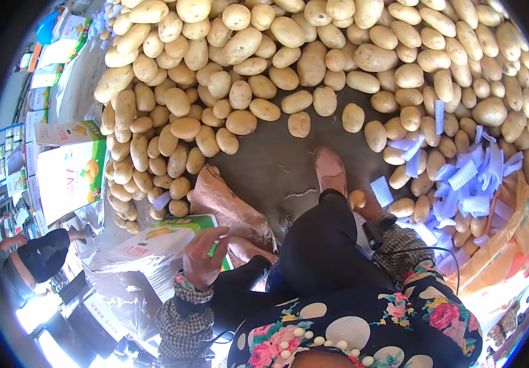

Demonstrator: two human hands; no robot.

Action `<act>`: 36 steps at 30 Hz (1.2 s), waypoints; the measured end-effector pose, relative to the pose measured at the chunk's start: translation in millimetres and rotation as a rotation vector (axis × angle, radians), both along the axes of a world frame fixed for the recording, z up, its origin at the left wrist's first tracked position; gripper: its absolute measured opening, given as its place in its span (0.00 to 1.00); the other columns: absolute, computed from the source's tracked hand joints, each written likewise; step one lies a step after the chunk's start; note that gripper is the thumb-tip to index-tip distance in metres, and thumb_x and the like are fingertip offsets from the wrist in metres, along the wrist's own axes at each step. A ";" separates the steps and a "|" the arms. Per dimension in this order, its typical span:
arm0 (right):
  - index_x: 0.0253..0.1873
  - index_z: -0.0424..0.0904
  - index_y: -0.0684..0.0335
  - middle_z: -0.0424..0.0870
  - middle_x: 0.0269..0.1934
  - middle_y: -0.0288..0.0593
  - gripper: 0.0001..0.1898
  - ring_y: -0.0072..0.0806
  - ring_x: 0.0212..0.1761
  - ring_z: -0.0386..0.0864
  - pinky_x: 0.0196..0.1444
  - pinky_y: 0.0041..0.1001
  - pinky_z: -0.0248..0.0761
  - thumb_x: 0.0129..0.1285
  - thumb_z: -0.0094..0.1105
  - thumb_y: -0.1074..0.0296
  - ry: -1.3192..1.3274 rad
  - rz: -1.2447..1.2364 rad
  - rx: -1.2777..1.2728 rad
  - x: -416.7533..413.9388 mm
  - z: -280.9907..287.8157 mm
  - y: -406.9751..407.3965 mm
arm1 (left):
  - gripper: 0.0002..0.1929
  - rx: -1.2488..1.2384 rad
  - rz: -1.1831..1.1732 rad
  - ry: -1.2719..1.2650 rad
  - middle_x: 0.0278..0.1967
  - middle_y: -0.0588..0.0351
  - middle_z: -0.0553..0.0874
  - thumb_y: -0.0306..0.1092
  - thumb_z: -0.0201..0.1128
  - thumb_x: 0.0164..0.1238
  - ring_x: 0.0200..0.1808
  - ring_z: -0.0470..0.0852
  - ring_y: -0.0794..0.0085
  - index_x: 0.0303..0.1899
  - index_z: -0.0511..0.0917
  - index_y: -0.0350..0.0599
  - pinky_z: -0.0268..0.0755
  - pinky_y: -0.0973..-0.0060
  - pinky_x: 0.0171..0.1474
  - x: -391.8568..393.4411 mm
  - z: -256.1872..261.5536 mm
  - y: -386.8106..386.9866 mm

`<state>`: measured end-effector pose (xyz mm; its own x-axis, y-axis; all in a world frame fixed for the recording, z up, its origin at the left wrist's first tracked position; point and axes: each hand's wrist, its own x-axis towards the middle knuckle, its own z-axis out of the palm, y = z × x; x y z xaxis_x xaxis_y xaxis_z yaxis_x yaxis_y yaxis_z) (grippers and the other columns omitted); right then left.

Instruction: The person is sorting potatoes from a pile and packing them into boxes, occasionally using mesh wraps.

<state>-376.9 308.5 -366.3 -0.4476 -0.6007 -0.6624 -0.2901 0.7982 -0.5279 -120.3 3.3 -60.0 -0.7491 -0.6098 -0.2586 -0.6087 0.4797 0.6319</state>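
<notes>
My left hand (203, 258) is raised over the carton on the left, its fingers closed around a small green-and-white object (214, 248) whose kind I cannot make out. Low beside my right leg, my right hand (369, 208) has its fingers at a potato (357, 199) and seems to grip it. A lilac foam net sleeve (382, 191) lies just right of that hand. Beneath my left hand stands a white and green printed carton (168, 237), partly covered by clear plastic film. A large heap of potatoes (310, 64) curves around in front of me.
On the right, an orange-patterned sack (508, 244) sits by a pile of lilac foam sleeves (469, 179). Brown sacking (227, 202) lies near my left foot. More printed cartons (71, 175) line the left side, where another person (39, 257) is visible. Grey floor (269, 170) shows before me.
</notes>
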 end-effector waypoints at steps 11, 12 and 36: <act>0.65 0.53 0.63 0.66 0.57 0.48 0.38 0.34 0.59 0.65 0.58 0.32 0.62 0.53 0.63 0.61 -0.998 0.173 -0.483 -41.4 125.0 -203.9 | 0.27 1.144 0.554 0.327 0.50 0.51 0.74 0.49 0.56 0.62 0.48 0.77 0.60 0.59 0.62 0.50 0.73 0.68 0.43 -68.1 -128.3 -4.9; 0.65 0.52 0.63 0.64 0.58 0.50 0.39 0.37 0.60 0.64 0.61 0.34 0.60 0.52 0.63 0.59 -1.020 0.370 -0.407 -41.5 119.7 -214.0 | 0.28 1.476 0.697 0.499 0.47 0.50 0.76 0.52 0.55 0.62 0.45 0.78 0.59 0.60 0.61 0.53 0.73 0.68 0.42 -73.1 -134.1 -5.0; 0.63 0.58 0.52 0.57 0.62 0.57 0.32 0.52 0.62 0.60 0.63 0.38 0.57 0.52 0.60 0.63 0.180 0.208 -0.281 -55.5 3.5 -252.1 | 0.31 -0.197 0.227 -0.290 0.55 0.46 0.68 0.42 0.63 0.54 0.54 0.70 0.52 0.59 0.63 0.43 0.66 0.64 0.55 -121.5 -256.9 -150.4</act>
